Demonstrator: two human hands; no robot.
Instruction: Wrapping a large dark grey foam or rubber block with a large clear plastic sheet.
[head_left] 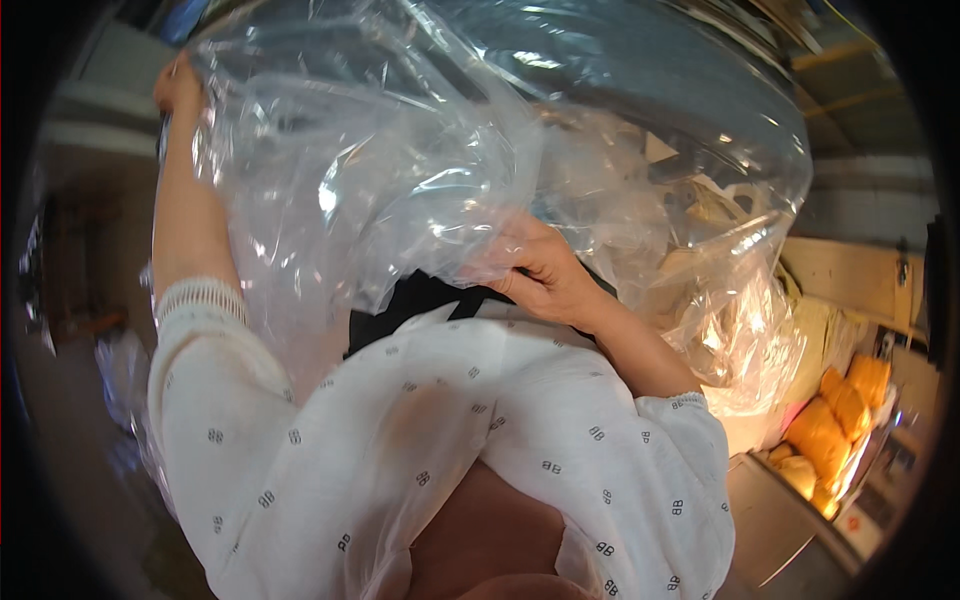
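Observation:
A large sheet of clear plastic film [370, 130] spreads in loose, shiny folds across the space before me. At the far left, my left hand [180, 88] is closed on the film's edge, with the arm stretched forward. My right hand [540, 262] is close to my body near the middle, its fingers closed on a fold of the same film. Some of its fingertips show only through the plastic. More film bunches up to the right of that hand, crumpled and catching warm light.
A thick bluish clear plastic bulk [640, 60] lies beyond the film. Orange-yellow bundles [830, 425] are heaped at the right, near a wooden board [850, 280]. A grey flat surface [780, 520] is at the lower right. Another crumpled plastic piece [125, 380] hangs at the left.

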